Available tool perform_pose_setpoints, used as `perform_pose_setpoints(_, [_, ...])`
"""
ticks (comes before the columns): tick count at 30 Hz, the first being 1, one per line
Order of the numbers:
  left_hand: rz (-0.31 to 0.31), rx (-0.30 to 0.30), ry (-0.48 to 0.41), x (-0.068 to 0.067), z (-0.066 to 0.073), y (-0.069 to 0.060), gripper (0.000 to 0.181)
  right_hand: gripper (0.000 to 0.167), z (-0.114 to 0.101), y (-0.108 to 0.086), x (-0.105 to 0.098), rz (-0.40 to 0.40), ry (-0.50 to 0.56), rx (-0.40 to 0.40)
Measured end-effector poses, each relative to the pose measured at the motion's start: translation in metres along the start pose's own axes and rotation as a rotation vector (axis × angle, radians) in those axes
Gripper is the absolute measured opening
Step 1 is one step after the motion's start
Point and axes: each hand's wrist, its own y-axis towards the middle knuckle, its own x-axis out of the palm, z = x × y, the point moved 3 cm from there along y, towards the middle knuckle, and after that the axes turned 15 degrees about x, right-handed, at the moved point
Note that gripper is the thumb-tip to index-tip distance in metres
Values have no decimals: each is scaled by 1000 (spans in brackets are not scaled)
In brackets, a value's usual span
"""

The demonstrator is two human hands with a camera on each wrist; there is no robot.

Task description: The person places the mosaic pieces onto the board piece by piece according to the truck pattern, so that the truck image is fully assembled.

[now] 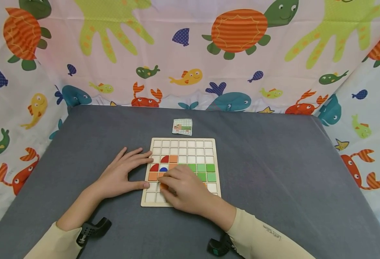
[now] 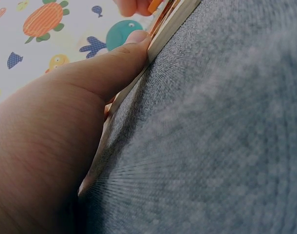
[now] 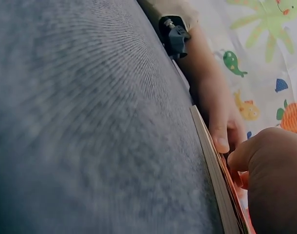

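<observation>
A wooden grid board (image 1: 191, 144) lies on the table with coloured tiles in its cells. My left hand (image 1: 122, 172) rests along its left side, fingers spread and thumb on the edge; the left wrist view shows that thumb (image 2: 124, 61) touching the rim. Over the lower middle of the board, my right hand (image 1: 188, 189) pinches a small orange tile (image 1: 164, 186) between thumb and fingers, and it hides several cells. Red quarter-round tiles (image 1: 165, 159), a blue-and-white tile (image 1: 163, 168), orange tiles (image 1: 152, 176) and green tiles (image 1: 210, 168) show around it.
Beyond the board lies a small printed card (image 1: 182, 127) with a coloured grid picture. Grey cloth (image 1: 274, 162) covers the table. A curtain with sea animals (image 1: 190, 54) hangs behind and at both sides. Each wrist wears a black camera mount (image 1: 94, 230).
</observation>
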Motion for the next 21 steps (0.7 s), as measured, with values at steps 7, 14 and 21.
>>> perform_pose_setpoints(7, [-7, -1, 4, 1, 1, 2, 84, 20, -2, 3, 6, -31, 2, -2])
perform_pose_setpoints(14, [-14, 10, -4, 0, 0, 6, 84, 22, -1, 3, 7, -40, 23, 12])
perform_pose_setpoints(21, [-10, 6, -7, 0, -1, 2, 84, 26, -1, 2, -2, -68, 42, 48])
